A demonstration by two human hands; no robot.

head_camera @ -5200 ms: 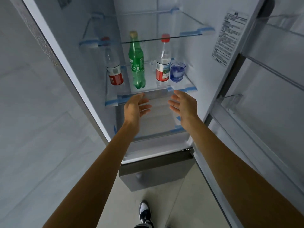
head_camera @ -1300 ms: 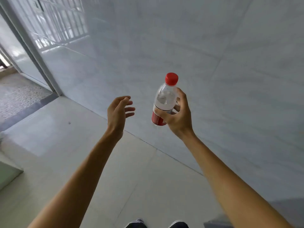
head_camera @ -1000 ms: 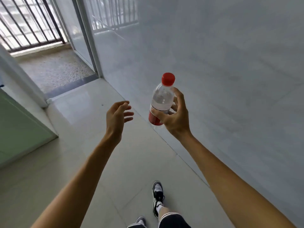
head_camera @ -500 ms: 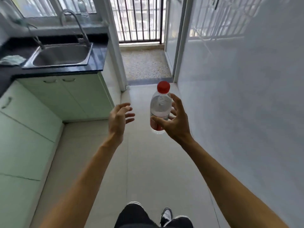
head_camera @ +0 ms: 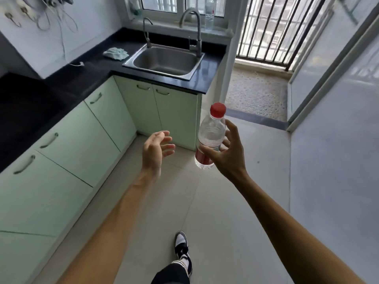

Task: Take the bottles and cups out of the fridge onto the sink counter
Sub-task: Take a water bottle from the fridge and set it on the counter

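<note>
1. Bottle (head_camera: 211, 134), clear with a red cap, is gripped by the right hand (head_camera: 227, 158) at mid-frame.
2. Left hand (head_camera: 153, 150) is held out loose beside it.
3. Sink (head_camera: 164, 58) is set in the black counter (head_camera: 92, 74), upper middle.

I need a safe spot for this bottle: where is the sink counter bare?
Bare: the black counter strip between the sink and the counter's right end, and the long stretch nearer than the cable. Crowded: behind the sink by the taps; cloth and cable left of it.
</note>
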